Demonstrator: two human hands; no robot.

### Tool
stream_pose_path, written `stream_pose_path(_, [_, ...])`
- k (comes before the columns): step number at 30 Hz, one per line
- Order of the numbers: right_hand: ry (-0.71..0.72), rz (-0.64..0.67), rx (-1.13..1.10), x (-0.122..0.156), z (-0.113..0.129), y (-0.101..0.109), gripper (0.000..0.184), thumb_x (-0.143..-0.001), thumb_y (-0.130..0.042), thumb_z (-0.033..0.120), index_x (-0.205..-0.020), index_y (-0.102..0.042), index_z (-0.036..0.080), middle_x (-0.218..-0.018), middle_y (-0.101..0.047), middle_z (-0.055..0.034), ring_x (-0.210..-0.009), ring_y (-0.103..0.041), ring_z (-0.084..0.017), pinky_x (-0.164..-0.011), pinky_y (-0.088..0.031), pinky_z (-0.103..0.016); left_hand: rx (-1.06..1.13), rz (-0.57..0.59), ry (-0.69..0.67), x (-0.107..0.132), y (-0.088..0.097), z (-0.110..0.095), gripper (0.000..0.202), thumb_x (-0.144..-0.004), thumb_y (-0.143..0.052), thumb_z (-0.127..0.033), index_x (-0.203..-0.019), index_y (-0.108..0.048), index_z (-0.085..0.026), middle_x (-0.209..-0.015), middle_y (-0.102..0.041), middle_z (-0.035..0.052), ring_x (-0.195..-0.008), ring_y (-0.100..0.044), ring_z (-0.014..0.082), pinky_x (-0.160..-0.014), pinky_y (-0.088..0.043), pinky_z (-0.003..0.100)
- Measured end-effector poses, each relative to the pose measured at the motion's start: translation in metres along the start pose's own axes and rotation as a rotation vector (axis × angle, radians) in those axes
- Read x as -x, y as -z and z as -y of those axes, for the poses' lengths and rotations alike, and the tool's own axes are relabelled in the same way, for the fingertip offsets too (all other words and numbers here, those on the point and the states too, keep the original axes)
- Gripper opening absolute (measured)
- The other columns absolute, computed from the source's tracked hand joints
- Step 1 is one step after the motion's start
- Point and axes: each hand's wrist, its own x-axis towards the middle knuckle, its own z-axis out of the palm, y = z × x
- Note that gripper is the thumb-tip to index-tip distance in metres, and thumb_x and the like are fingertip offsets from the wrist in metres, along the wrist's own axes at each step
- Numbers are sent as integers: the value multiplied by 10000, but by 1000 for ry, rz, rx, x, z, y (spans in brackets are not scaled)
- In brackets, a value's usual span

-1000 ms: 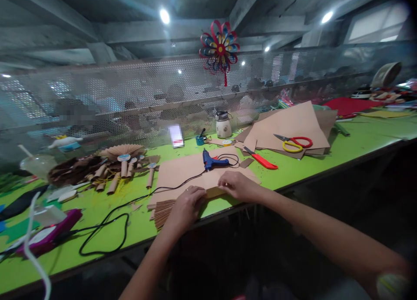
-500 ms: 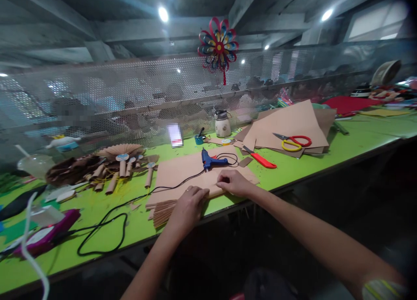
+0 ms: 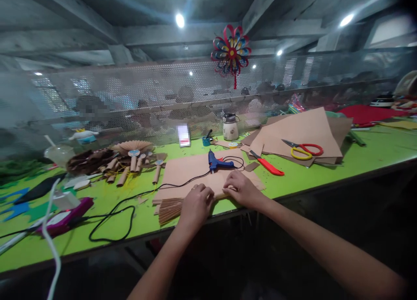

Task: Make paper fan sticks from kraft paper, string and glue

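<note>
My left hand [image 3: 195,204] and my right hand [image 3: 243,188] rest side by side on the near edge of a brown paper sheet [image 3: 192,171] on the green table [image 3: 293,174]. Both have curled fingers pinching the sheet's front edge, which looks pleated. A stack of pleated brown paper [image 3: 167,208] lies just left of my left hand. A blue glue gun [image 3: 217,162] lies on the sheet behind my hands, its black cord [image 3: 114,217] trailing left.
A red utility knife [image 3: 269,165] and red-and-yellow scissors [image 3: 302,148] on brown sheets [image 3: 302,132] lie to the right. Paper fans and rolled tubes [image 3: 127,165] sit at left, a purple object [image 3: 65,217] nearer. A small jar [image 3: 230,128] stands before a mesh screen [image 3: 146,95].
My hands have drawn a little closer together on the sheet's front edge. The head camera has shifted slightly, moving everything right and down in view.
</note>
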Motion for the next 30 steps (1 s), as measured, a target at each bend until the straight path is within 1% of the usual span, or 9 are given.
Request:
stream_pose_path(2, [60, 84, -2, 3, 0, 5, 57, -836, -631, 185, -810, -669, 150, -815, -599, -78, -861, -528, -207, -766, -454, -338, 41, -25, 6, 0, 0, 0, 102, -852, -576, -244, -793, -639, -190, -864, -597, 73, -832, -550, 208, -707, -437, 307])
stream_pose_path(4, [65, 150, -31, 3, -1, 9, 82, -856, -617, 206, -842, -672, 147, -819, -613, -80, -850, -542, -197, -754, -461, -317, 104, -43, -12, 0, 0, 0, 109, -856, -567, -242, -780, -622, -187, -910, -590, 79, -867, -546, 206, -731, -439, 307])
stream_pose_path(7, [33, 217, -57, -1, -2, 13, 89, -852, -624, 226, -838, -662, 147, -805, -622, -71, -819, -557, -184, -722, -462, -291, 144, -11, -25, 0, 1, 0, 108, -861, -541, -205, -768, -593, -189, -878, -590, 61, -822, -549, 189, -708, -431, 295])
stream_pose_path(11, [-40, 281, -51, -6, -2, 13, 92, -814, -654, 234, -819, -631, 144, -771, -617, -49, -717, -544, -159, -632, -436, -261, 148, 20, -6, -1, 2, 0, 96, -845, -536, -171, -761, -578, -190, -816, -581, 41, -748, -544, 173, -653, -410, 278])
stream_pose_path(15, [-92, 372, -87, -11, -3, 16, 141, -833, -631, 289, -845, -637, 149, -785, -634, -46, -696, -549, -150, -617, -428, -251, 209, 57, 8, -5, 5, 3, 103, -839, -568, -236, -747, -578, -193, -787, -588, 33, -740, -551, 173, -632, -403, 267])
stream_pose_path(19, [-60, 397, -77, -14, -5, 18, 176, -853, -614, 318, -892, -637, 148, -811, -647, -51, -723, -559, -157, -644, -428, -259, 254, 101, 60, -9, 7, 5, 162, -841, -580, -330, -772, -609, -186, -765, -611, 35, -717, -556, 178, -601, -394, 265])
stream_pose_path(24, [58, 398, 25, -17, -5, 19, 159, -885, -572, 270, -842, -652, 139, -830, -628, -79, -822, -539, -189, -737, -421, -300, 261, 108, 33, -10, 8, 5, 181, -859, -558, -327, -842, -677, -191, -838, -650, 58, -810, -580, 197, -688, -422, 284])
stream_pose_path(27, [44, 440, 6, -21, -6, 21, 167, -890, -563, 259, -837, -659, 133, -831, -630, -80, -819, -542, -186, -742, -419, -297, 224, 99, 21, -10, 8, 4, 202, -867, -550, -323, -828, -701, -195, -828, -654, 65, -840, -576, 209, -720, -426, 296])
stream_pose_path(30, [-17, 463, -67, -23, -9, 20, 156, -868, -585, 266, -823, -655, 135, -818, -636, -60, -778, -553, -170, -709, -416, -274, 177, 79, 18, -8, 6, 3, 229, -878, -532, -321, -856, -717, -188, -836, -647, 83, -877, -563, 224, -756, -429, 315])
